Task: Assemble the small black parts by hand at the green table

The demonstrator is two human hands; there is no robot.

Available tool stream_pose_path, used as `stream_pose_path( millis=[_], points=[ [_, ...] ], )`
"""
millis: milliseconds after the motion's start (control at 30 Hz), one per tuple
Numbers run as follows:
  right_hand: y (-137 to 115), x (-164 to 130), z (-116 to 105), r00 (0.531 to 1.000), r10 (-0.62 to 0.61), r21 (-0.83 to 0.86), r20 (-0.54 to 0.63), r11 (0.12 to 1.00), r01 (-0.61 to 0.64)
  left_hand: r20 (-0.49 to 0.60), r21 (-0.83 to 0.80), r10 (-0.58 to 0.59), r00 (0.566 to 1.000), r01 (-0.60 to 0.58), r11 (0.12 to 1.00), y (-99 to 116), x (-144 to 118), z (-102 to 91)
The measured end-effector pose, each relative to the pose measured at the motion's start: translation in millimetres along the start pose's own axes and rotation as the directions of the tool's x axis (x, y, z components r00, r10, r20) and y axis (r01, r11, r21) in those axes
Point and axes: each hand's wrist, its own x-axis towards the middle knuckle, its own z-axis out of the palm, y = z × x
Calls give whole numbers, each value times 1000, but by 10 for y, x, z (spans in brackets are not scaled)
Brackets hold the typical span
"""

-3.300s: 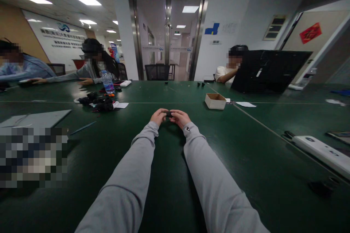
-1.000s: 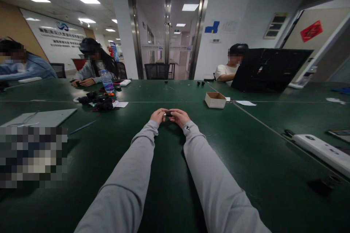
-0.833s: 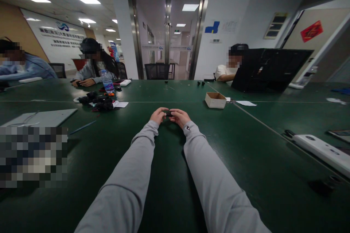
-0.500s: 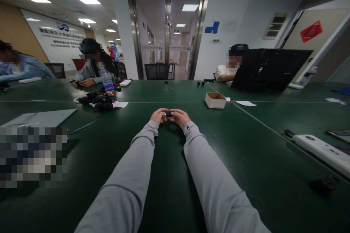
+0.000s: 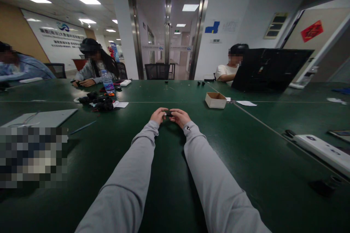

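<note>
1. Green table [image 5: 246, 160]: wide dark top, fills the lower view, with seams running across it and off to the right.
2. Black laptop [image 5: 269, 70]: open, lid back toward the camera, far right side. A person in a white top sits behind it.
3. Grey sleeves: both of the wearer's forearms stretch forward over the table and meet at centre.
4. Grey flat laptop [image 5: 41, 117]: closed, left side, with a pen [image 5: 82, 127] lying just beside it.
5. White power strip [image 5: 322, 150]: right edge, lying at a slant.
6. Pile of black parts [image 5: 97, 102]: left of centre, well apart from the hands; a slip of white paper touches it, and a water bottle [image 5: 108, 82] stands upright just behind.
7. Cardboard box [image 5: 216, 100]: small, open-topped, right of the hands and farther back.
8. Two other people sit at the far left, hands on the table.
9. Left hand [image 5: 158, 115]: fingers curled, pinching the left end of the small black part [image 5: 168, 113].
10. Right hand [image 5: 179, 117]: fingers curled closed on the right end of the same part.
11. Small black part: held between both hands' fingertips at table centre, low over the top; cannot tell whether it touches the surface. Shape too small to make out.
</note>
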Motion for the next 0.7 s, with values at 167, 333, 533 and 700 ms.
stream_pose_path(
  millis=[167,333,533,700],
  points=[
    [-12,-16,8,1000,-1,6,3,1000,1,14,-1,6,1000,-6,1000,-3,6,-3],
    [-19,-22,8,1000,5,-1,4,1000,-5,17,-23,-22,1000,23,999,8,2,-7],
    [-29,-26,15,1000,3,10,-4,1000,-3,43,-52,-15,999,17,998,35,-17,-3],
    [-24,-22,15,1000,8,10,-14,1000,-8,57,-54,0,998,3,999,67,-41,-4]
  ],
)
